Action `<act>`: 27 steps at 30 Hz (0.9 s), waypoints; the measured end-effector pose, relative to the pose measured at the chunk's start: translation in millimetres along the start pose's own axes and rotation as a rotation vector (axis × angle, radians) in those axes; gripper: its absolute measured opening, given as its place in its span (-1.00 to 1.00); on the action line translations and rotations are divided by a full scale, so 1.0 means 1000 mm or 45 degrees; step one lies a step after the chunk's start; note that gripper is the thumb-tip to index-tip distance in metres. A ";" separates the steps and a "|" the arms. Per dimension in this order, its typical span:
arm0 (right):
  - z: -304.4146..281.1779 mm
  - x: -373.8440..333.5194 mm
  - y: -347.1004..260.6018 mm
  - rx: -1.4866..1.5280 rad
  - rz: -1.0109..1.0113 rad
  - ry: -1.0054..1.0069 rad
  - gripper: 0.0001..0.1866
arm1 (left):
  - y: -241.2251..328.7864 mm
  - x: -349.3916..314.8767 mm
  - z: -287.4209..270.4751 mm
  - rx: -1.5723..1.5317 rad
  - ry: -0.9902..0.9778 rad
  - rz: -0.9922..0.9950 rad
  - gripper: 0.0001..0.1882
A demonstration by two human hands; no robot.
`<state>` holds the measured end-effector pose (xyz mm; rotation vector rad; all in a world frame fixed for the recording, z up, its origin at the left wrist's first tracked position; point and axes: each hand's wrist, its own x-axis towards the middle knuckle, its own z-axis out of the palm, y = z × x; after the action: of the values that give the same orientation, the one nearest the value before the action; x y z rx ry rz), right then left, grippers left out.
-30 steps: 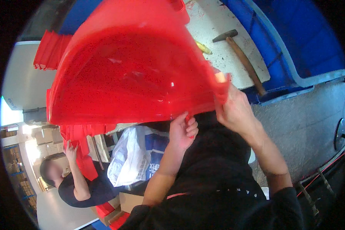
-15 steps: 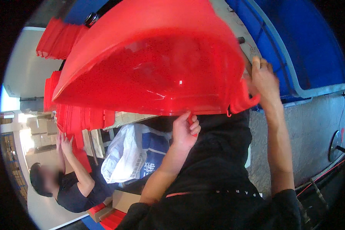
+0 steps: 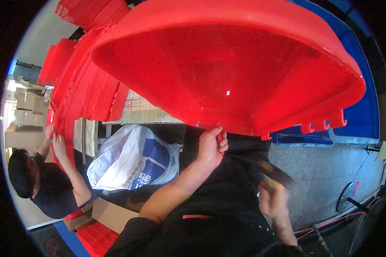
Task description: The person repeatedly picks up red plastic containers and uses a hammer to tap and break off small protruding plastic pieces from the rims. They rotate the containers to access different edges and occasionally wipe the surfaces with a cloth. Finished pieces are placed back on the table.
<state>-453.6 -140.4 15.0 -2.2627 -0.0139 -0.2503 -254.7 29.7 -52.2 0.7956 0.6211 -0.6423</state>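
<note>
A large, glossy red plastic shell point(image 3: 227, 77) fills the upper view, its hollow side toward me. Hooked tabs point(image 3: 326, 125) line its lower right edge. My left hand point(image 3: 211, 147) is closed right at the shell's lower rim, with a small red plastic piece point(image 3: 221, 140) showing between its fingers. Whether that piece joins the shell is hidden. Lower down, to the right, my right hand point(image 3: 273, 199) grips a dark hammer-like tool point(image 3: 278, 174) in front of my dark clothing. Motion blurs both hand and tool, and the tool's exact shape is unclear.
Red plastic parts are stacked point(image 3: 88, 90) at the left, where a co-worker point(image 3: 55, 188) has hands on a red part. A white-and-blue sack point(image 3: 135, 158) lies below a worktop point(image 3: 141, 109). Cardboard point(image 3: 113, 214) sits lower left. Behind the shell, right, is a blue bin point(image 3: 356, 81).
My right hand has swung down and inward with its tool, away from the shell's right edge. The shell appears farther right in view. My left hand keeps its grip at the lower rim.
</note>
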 end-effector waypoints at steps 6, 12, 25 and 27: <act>0.045 0.100 0.003 -0.182 0.281 -0.299 -0.52 | -0.002 -0.001 0.001 0.020 0.034 -0.008 -0.96; 0.041 0.118 0.004 -0.316 0.234 -0.400 -0.55 | -0.004 -0.004 0.005 -0.090 0.062 0.024 -0.94; 0.044 0.114 0.031 -0.330 0.213 -0.284 -0.54 | 0.004 -0.002 -0.009 -0.210 -0.037 -0.067 -0.89; 0.044 0.115 0.031 -0.314 0.211 -0.288 -0.56 | 0.007 -0.001 -0.010 -0.199 -0.052 -0.060 -0.89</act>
<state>-330.5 -135.3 -15.0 -2.5100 0.0901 0.0984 -253.2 41.9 -53.9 0.6223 0.6460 -0.6432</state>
